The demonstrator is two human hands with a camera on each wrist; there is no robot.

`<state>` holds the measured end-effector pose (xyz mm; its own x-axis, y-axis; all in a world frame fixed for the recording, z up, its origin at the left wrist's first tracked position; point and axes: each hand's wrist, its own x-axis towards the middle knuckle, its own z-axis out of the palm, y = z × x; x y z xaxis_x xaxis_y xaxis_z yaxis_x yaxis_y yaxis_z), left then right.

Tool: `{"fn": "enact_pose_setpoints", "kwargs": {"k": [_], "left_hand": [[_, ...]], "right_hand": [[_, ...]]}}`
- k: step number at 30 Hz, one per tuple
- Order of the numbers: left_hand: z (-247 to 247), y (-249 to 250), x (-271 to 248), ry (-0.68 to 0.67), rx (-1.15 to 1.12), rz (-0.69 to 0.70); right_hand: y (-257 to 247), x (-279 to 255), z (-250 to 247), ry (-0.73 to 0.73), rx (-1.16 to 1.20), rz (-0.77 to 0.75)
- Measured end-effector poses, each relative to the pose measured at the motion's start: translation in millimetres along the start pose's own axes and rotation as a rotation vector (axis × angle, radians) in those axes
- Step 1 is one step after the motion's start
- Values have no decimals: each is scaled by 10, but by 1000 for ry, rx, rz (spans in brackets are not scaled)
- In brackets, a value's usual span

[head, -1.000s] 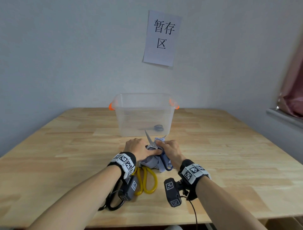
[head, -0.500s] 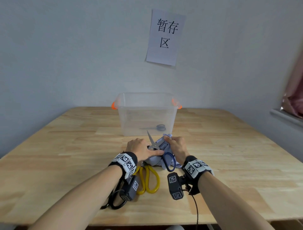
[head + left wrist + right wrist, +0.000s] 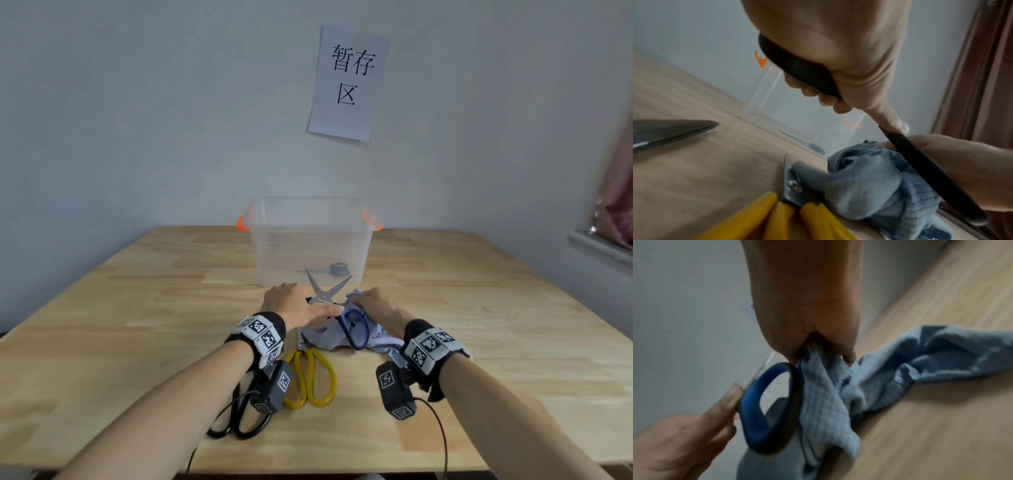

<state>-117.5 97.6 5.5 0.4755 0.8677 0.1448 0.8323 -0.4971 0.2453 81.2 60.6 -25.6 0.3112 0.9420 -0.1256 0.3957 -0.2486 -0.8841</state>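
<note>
A wooden table (image 3: pixel 137 325) is shown against a grey wall (image 3: pixel 154 120) bearing a paper sign (image 3: pixel 347 82). Small scissors (image 3: pixel 334 269) are seen lying inside a clear bin (image 3: pixel 274 246). Just before the bin, blue-handled scissors (image 3: pixel 325 294) are gripped by the left hand (image 3: pixel 291 305). A blue cloth (image 3: pixel 325 337) on the table is pinched by the right hand (image 3: pixel 376 306). Unlike half a second earlier, both blades are exposed, spread in a V.

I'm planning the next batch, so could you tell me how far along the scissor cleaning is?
Done, it seems: one pair of scissors lies in the clear bin. In hand: the left hand grips the blue-handled scissors, blades open, and the right hand pinches the cloth beside them. Left, probably: the yellow-handled scissors and the black-handled scissors on the table.
</note>
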Motion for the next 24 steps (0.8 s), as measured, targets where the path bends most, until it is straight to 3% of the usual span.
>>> {"fn": "enact_pose_setpoints", "kwargs": {"k": [4,8,13,17,20,24], "left_hand": [[-39,33,9,18,15,19],[-45,120,-14,-7,42,35],[-5,137,-34,-23,63,38],[16,139,-48,-27,46,34],[27,116,-52,-30,50,41],[30,91,-51,-19,42,38]], "right_hand": [[-198,-125,-105,-154,-60,-34],[-202,-201,-115,-232,133,11],[-163,-293,-140,-460,486,78],[-156,-321,-178,-623,664,50],[-70,-329,-177,-640,662,-1],[21,-376,-179,-538,698,-54]]}}
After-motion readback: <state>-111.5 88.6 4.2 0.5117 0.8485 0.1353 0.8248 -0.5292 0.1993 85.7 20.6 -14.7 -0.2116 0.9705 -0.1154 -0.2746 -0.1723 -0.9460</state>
